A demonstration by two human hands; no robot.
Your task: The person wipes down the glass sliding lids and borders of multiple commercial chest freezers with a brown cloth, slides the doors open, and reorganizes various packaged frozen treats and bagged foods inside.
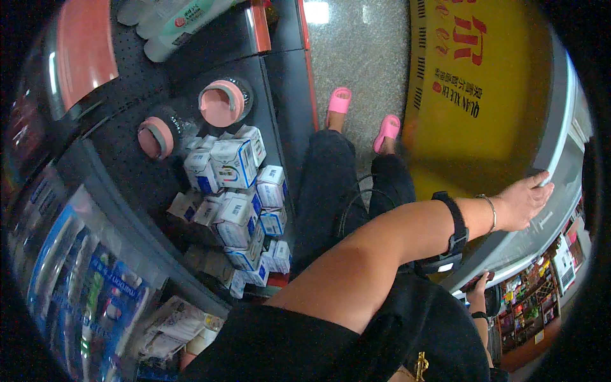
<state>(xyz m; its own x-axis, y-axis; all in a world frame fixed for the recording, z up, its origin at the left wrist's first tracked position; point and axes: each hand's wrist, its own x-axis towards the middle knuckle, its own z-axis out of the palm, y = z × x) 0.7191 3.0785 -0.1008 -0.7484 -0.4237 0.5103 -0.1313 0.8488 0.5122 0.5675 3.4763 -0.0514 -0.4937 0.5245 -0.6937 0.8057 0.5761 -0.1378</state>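
My left arm reaches across my body, and my left hand (524, 201) rests on the pale rim (556, 162) of a yellow-sided chest freezer (472, 148). A bracelet (491, 212) circles its wrist, and a black strap (457, 222) is higher on the forearm. Beyond the freezer's rim lies its glass top (539, 227). Further down on the right, my right hand (477, 289) is small and partly hidden. Its fingers are around a dark object (470, 282), too small to identify, close to the freezer's edge.
On the left, a dark shelf (143, 200) carries stacked small white-and-blue boxes (234, 162), two pink-lidded jars (222, 102) and bottles (181, 24). Packaged toothbrushes (90, 286) hang nearer. My feet in pink slippers (339, 99) stand on the speckled floor (360, 47). Stocked shelves (530, 301) are at lower right.
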